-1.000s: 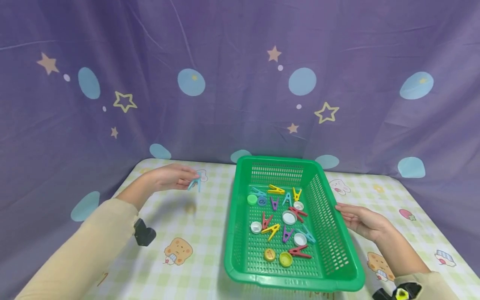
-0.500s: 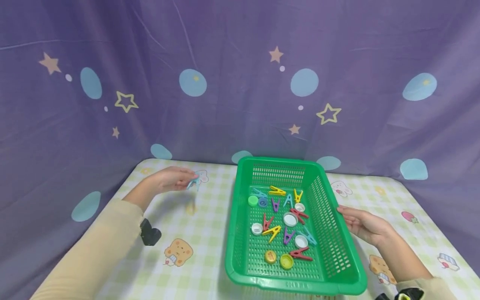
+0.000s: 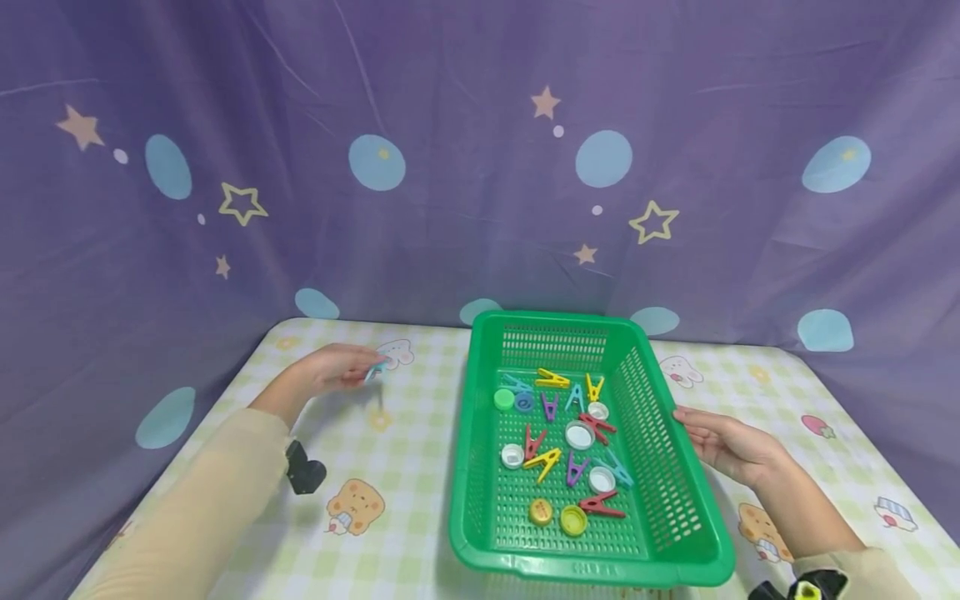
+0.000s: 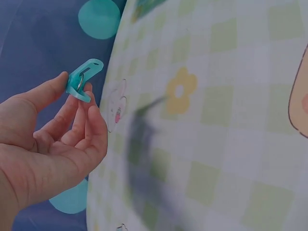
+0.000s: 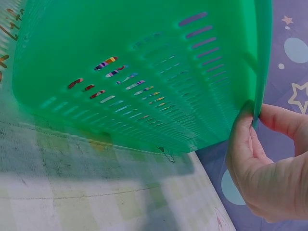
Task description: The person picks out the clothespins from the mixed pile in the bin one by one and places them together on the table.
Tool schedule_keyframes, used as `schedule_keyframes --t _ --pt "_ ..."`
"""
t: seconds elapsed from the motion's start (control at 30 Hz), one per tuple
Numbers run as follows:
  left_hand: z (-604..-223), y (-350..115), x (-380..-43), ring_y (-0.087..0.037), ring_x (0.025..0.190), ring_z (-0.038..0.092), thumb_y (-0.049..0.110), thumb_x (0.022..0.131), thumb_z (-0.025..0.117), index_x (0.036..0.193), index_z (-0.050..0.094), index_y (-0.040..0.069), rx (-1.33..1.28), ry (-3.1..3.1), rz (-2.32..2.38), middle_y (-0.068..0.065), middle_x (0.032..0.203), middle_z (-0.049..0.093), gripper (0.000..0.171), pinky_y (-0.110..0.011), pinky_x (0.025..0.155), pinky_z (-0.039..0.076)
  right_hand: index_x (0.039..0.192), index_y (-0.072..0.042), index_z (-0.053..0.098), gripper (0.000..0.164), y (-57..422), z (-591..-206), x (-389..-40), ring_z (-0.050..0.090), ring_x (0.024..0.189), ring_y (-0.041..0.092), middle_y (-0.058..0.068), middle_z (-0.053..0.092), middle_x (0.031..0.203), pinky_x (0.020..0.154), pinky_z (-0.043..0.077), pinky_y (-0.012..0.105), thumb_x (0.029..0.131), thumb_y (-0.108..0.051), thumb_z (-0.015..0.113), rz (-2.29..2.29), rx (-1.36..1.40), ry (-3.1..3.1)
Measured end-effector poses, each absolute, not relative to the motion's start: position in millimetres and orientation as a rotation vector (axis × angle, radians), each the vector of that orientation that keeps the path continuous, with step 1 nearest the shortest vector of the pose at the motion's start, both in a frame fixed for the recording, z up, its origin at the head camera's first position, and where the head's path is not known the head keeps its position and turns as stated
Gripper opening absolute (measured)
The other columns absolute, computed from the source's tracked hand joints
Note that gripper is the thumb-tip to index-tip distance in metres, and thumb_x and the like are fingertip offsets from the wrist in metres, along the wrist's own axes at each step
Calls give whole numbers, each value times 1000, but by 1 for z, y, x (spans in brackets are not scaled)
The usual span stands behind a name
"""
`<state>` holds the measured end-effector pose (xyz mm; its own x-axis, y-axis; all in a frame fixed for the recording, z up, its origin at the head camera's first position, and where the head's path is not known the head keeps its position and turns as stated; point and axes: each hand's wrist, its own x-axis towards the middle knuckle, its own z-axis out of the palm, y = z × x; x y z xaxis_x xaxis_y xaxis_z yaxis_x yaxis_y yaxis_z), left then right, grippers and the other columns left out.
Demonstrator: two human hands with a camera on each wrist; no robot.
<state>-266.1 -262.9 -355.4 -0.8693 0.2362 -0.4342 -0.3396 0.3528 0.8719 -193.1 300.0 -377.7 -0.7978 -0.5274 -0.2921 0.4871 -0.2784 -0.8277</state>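
Note:
Over the far left of the table, my left hand [image 3: 337,368] pinches a light blue clothespin [image 4: 83,81] between thumb and fingertips. Its metal spring shows in the left wrist view, and its shadow falls on the cloth below. At the right, my right hand [image 3: 731,447] holds the side rim of a green plastic basket [image 3: 592,569], with thumb and fingers on either side of the rim in the right wrist view. Inside the basket lie several clothespins, among them a yellow clothespin [image 3: 552,378] and a red clothespin [image 3: 600,504], mixed with several bottle caps such as a white cap [image 3: 579,435].
A checked tablecloth [image 3: 420,500] with cartoon prints covers the table. Behind it hangs a purple curtain [image 3: 465,225] with stars and blue ovals, close to the table's far edge. The basket takes up the centre right.
My left hand has shifted slightly left and lower, and the clothespin in it has turned from legs down to a flatter tilt. My right hand stays at the basket rim.

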Motion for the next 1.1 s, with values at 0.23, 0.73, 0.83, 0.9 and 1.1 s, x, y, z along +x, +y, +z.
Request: schedule_keyframes --t 0.23,0.73,0.83,0.9,1.1 --pt "-371 -268 -269 5 65 51 21 98 54 141 34 -9 -170 2119 1595 15 74 58 56 -13 70 50 106 -16 62 24 299 -378 -193 65 99 7 -1 68 106 85 55 20 102 -7 40 -2110 -62 1310" --pt "-381 -251 -274 -1 74 57 17 96 58 141 36 -6 -238 2068 1658 10 81 60 55 -13 71 52 108 -15 63 26 299 -378 -193 66 100 8 0 68 108 87 55 21 103 -7 38 -2113 -87 1264" --pt "-382 -246 -275 -1 75 57 17 96 58 140 37 -7 -220 2061 1656 10 82 60 55 -13 71 52 108 -16 62 27 300 -378 -193 66 100 8 0 69 108 87 55 21 103 -7 38 -2110 -92 1267" --pt "-383 -242 -276 -1 75 57 17 96 58 137 40 -7 -211 2053 1660 10 81 60 51 -13 71 52 108 -16 62 27 300 -378 -193 66 101 9 0 69 109 88 55 21 103 -7 38 -2112 -91 1265" --pt "-386 -235 -279 -1 73 57 15 96 58 134 43 -8 -177 2058 1651 10 79 61 47 -14 71 51 108 -16 62 26 300 -379 -192 66 101 9 0 68 109 88 55 21 103 -7 39 -2120 -74 1265"
